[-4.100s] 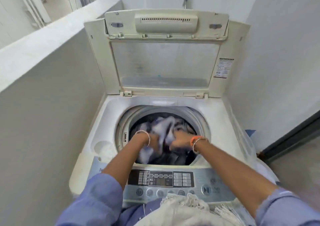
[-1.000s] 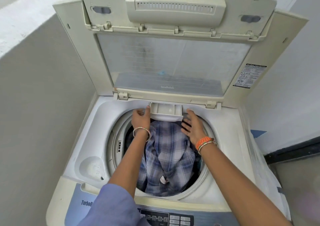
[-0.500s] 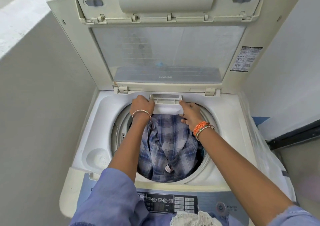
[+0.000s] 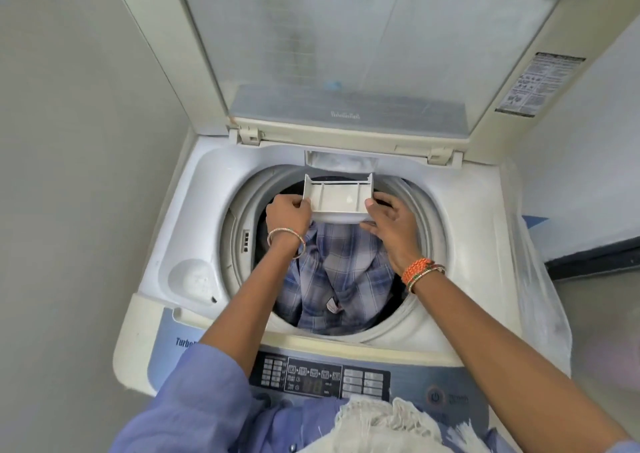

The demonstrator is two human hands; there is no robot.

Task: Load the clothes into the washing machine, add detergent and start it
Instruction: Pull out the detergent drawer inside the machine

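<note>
The top-loading washing machine (image 4: 478, 237) stands with its lid (image 4: 346, 54) raised. A blue checked shirt (image 4: 343, 272) lies on top of the clothes in the drum. I hold the white detergent drawer (image 4: 337, 200) pulled out of its slot (image 4: 341, 165) at the back rim, over the drum. My left hand (image 4: 287, 215) grips the drawer's left end. My right hand (image 4: 389, 222) holds its right end, thumb on the front edge. The drawer's compartments look empty apart from a small white speck.
The control panel (image 4: 322, 378) with its power button (image 4: 434, 397) lies along the machine's front edge. A round recess (image 4: 192, 281) sits at the front left of the top. A grey wall stands close on the left, a white wall on the right. A fringed white cloth (image 4: 381, 425) hangs at my chest.
The detergent drawer has slid out of its slot toward me, with both hands on its ends. Earlier both hands were pushing clothes down in the drum.
</note>
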